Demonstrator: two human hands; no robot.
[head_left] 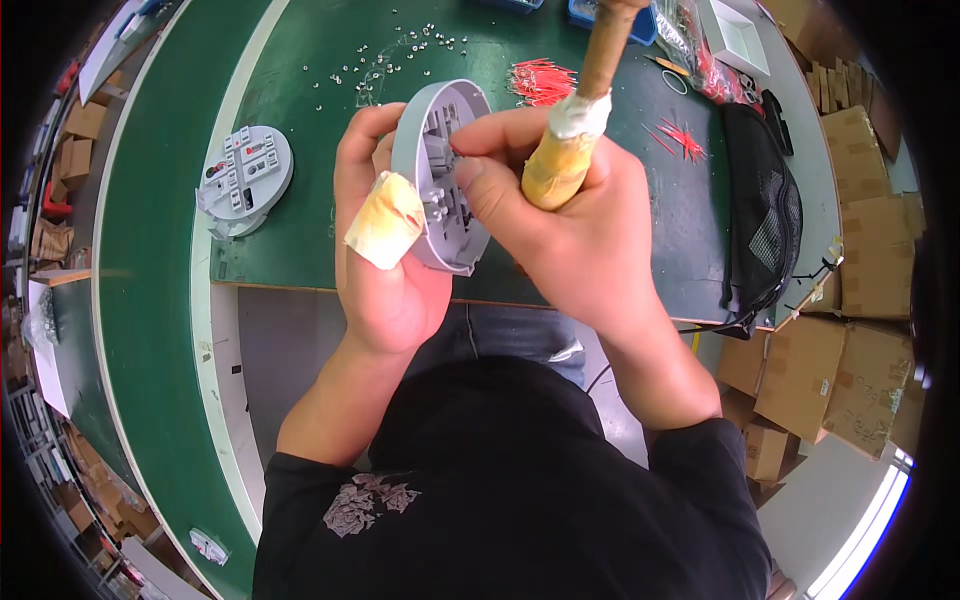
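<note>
My left hand (385, 290) holds a round grey plastic housing (408, 150) tilted on edge above the bench. Yellowish tape wraps the thumb of that hand. Ribs, slots and small fittings show inside the housing, which faces right. The thumb and forefinger of my right hand (595, 240) are closed together at its inner side; what they pinch, if anything, is too small to name. Across the same hand rests a tool with a brown stick-like handle (605, 55), wrapped in white and yellow tape. The tool's upper end runs out of view.
A second round grey housing (270, 170) lies at the left. Small metal parts (390, 65) are scattered behind, beside red wires (543, 85). More red wires (683, 140), scissors (675, 82) and a black mesh bag (765, 210) lie right. Cardboard boxes (840, 370) stand beyond the bench.
</note>
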